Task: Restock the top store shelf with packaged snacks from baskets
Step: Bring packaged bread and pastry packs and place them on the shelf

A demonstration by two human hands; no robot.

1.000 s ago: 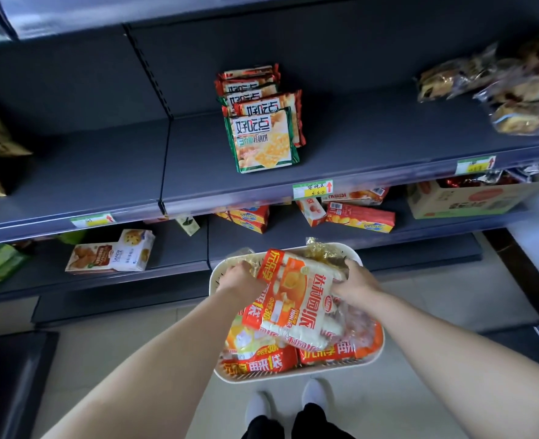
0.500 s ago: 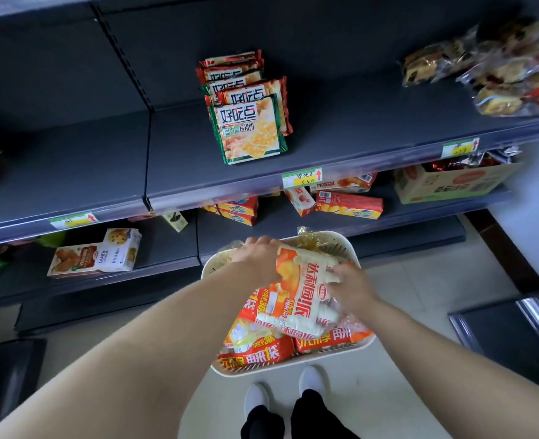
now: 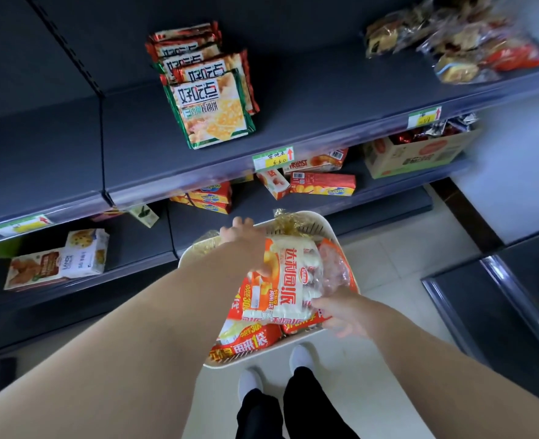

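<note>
Dark upper shelf (image 3: 325, 99), mostly bare: cracker packs (image 3: 211, 109) mid-shelf, wrapped cakes (image 3: 458, 68) at right end. We grip one snack pack (image 3: 290, 280) w/ left hand (image 3: 246, 239) & right hand (image 3: 344, 312), fingers curled, over full basket (image 3: 322, 223). Restock looks barely begun.

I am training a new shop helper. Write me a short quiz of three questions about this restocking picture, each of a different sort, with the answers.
1. True or false: the white plastic basket is empty.
2. Which thing do the left hand and the right hand hold together? A) a red carton B) the orange-and-white snack bag C) a price label
3. Fill in: the stack of green-edged cracker packs lies on a dark grey metal shelf that is ____ the open brown cardboard box.

Key: 1 false, it holds several snack bags; 2 B; 3 above.
</note>
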